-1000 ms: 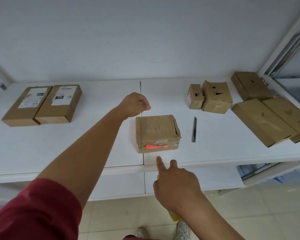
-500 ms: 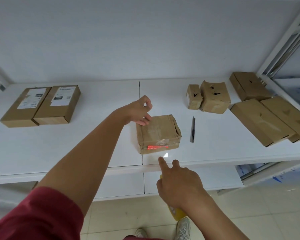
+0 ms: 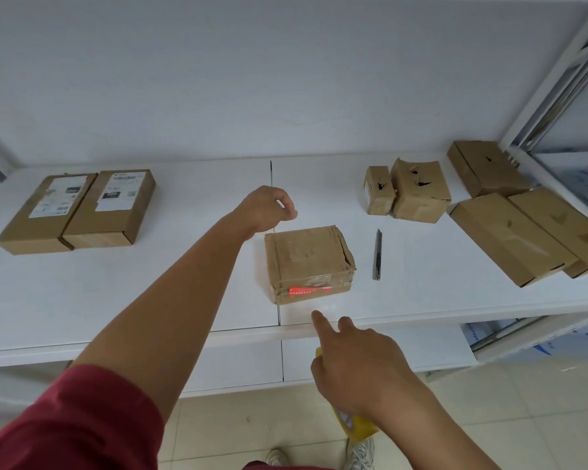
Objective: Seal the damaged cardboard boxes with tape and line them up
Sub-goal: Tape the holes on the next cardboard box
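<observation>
The right hand (image 3: 360, 364) curls round a yellow handheld device (image 3: 355, 429), forefinger extended, apparently aiming red light at the crumpled brown cardboard box (image 3: 308, 262) just beyond its fingertip. Beyond that box's far-left corner, the left hand (image 3: 265, 210) hovers, fingers curled; whether they pinch anything I cannot tell.

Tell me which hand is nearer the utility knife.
Left, narrowly. The left hand hovers beyond the center box's far-left corner; the right hand is off the shelf's front edge. The utility knife lies right of that box.
</observation>
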Tool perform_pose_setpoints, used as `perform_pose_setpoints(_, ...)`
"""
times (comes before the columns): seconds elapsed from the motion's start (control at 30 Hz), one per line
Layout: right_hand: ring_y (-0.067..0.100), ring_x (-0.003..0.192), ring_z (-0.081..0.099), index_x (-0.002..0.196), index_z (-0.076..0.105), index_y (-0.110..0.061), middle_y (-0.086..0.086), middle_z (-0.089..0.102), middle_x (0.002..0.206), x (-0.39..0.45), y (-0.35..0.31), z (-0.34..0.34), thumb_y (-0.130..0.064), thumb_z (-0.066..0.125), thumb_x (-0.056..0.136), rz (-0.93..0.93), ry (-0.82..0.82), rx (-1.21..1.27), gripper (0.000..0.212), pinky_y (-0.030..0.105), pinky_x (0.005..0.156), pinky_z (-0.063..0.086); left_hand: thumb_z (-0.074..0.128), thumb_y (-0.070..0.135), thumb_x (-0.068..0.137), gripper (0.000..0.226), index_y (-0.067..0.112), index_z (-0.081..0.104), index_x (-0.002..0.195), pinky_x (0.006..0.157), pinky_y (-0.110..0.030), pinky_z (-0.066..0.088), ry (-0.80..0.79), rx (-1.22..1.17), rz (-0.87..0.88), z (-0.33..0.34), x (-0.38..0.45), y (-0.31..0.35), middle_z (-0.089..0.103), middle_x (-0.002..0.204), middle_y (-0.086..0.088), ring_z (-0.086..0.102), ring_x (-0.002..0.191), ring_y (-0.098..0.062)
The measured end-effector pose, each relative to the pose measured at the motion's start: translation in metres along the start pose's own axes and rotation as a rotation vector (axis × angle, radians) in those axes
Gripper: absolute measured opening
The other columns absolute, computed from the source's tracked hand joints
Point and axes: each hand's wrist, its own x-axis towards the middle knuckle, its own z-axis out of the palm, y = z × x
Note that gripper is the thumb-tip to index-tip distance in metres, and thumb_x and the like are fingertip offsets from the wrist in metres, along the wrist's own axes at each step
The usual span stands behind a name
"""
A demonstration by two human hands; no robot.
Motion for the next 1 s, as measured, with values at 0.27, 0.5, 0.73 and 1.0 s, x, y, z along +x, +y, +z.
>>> perform_pose_setpoints(0.27, 0.033, 0.115, 0.055, 0.157, -0.001, -0.019, 0.014, 0.039, 0.143, 0.005, -0.014, 0.003, -0.034, 0.032, 0.100, 0.021, -0.056, -0.060, 0.067, 0.037, 0.072, 0.037, 0.075, 0.022, 0.086, 0.009, 0.020, 0.068, 0.081, 0.055, -0.016, 0.042, -0.015, -0.104, -0.044, 0.011, 0.000, -0.021, 0.066, 0.086, 0.009, 0.059, 0.078, -0.005)
perform_pose_setpoints(0.5, 0.034, 0.117, 0.054, 0.157, -0.001, -0.019, 0.016, 0.039, 0.144, 0.011, -0.016, 0.008, -0.032, 0.034, 0.099, 0.048, -0.087, -0.056, 0.069, 0.038, 0.073, 0.038, 0.073, 0.014, 0.087, 0.004, 0.017, 0.070, 0.086, 0.066, -0.020, 0.043, -0.049, -0.123, -0.054, 0.013, 0.002, -0.024, 0.069, 0.098, 0.004, 0.062, 0.095, -0.011)
perform_pose_setpoints(0.73, 0.034, 0.114, 0.056, 0.157, -0.001, -0.020, 0.016, 0.041, 0.141, 0.019, -0.013, 0.017, -0.033, 0.033, 0.099, 0.061, -0.064, -0.029, 0.068, 0.037, 0.072, 0.037, 0.073, 0.026, 0.089, 0.018, 0.017, 0.063, 0.101, 0.066, -0.021, 0.041, 0.027, -0.091, -0.087, 0.023, 0.004, -0.030, 0.056, 0.109, -0.001, 0.054, 0.099, -0.016)
perform_pose_setpoints(1.0, 0.033, 0.118, 0.054, 0.158, -0.001, -0.020, 0.016, 0.039, 0.144, 0.027, -0.012, 0.023, -0.034, 0.031, 0.100, 0.066, -0.080, -0.030, 0.068, 0.036, 0.074, 0.040, 0.054, 0.019, 0.097, 0.013, 0.015, 0.065, 0.091, 0.071, -0.025, 0.042, 0.152, 0.400, 0.198, 0.033, -0.006, -0.028, 0.069, 0.096, 0.007, 0.056, 0.086, -0.010)
